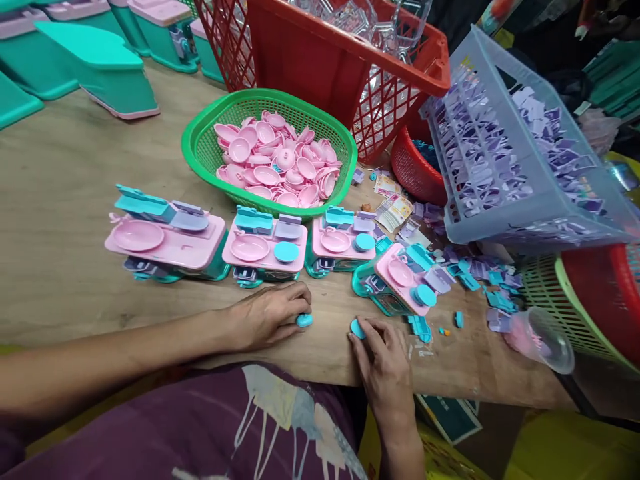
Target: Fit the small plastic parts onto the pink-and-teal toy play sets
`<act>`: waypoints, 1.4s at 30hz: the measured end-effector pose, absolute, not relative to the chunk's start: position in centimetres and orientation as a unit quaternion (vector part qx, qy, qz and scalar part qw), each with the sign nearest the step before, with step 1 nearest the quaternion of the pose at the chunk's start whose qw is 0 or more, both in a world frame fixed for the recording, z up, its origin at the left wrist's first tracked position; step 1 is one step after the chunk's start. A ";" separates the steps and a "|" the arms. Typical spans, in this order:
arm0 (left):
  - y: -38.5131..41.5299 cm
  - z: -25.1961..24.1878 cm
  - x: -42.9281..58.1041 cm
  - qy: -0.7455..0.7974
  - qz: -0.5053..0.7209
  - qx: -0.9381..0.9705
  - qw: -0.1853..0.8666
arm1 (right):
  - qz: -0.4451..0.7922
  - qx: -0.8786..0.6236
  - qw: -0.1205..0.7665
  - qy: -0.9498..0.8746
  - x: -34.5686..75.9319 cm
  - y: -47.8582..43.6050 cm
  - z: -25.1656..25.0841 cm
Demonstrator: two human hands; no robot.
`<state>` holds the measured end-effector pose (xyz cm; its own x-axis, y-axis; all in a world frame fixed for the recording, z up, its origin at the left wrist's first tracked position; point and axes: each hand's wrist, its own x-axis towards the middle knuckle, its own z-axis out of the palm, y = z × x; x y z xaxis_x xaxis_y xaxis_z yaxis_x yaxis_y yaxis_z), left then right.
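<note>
My left hand (273, 315) rests near the table's front edge, its fingers closed on a small turquoise disc (305, 321). To the right, my right hand (385, 353) pinches another turquoise disc (357, 328) between thumb and fingers. Beyond the hands stand several pink and turquoise toy kitchen units. The far-left unit (195, 248) has a pink oval dish but no turquoise disc on top. The second unit (270, 230), the third unit (345, 257) and the angled right unit (395, 283) each carry a pink dish and a turquoise disc.
A green basket (195, 157) holds pink dishes. Behind it stands a red crate (305, 50) of clear plastic parts. A translucent crate (540, 230) with purple parts leans at right, near a clear cup (565, 350) and scattered small pieces. Turquoise toy bodies (120, 87) stand at back left.
</note>
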<state>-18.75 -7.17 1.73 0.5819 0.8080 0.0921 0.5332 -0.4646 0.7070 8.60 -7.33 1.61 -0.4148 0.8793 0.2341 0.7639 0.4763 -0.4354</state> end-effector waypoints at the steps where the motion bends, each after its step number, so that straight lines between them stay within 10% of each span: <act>1: -7.2 1.6 -18.7 0.405 0.220 0.827 0.323 | 0.139 -0.498 0.220 -0.827 8.6 -7.4 1.7; 12: -7.4 3.4 -16.0 0.417 0.290 0.714 0.483 | 0.448 -0.526 0.384 -0.612 4.2 -9.2 1.6; 31: -8.0 3.5 -17.9 0.441 0.123 0.835 0.305 | 0.395 -0.569 0.361 -0.625 3.7 -9.3 -0.1; 42: -8.8 2.1 -17.2 0.373 0.322 0.792 0.359 | 0.404 -0.546 0.363 -0.638 3.3 -9.7 0.6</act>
<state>-17.19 -8.79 2.08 0.5133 0.8233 0.2424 0.3598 -0.4629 0.8101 3.29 -9.66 0.59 -0.1403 0.9899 0.0219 0.4029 0.0773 -0.9120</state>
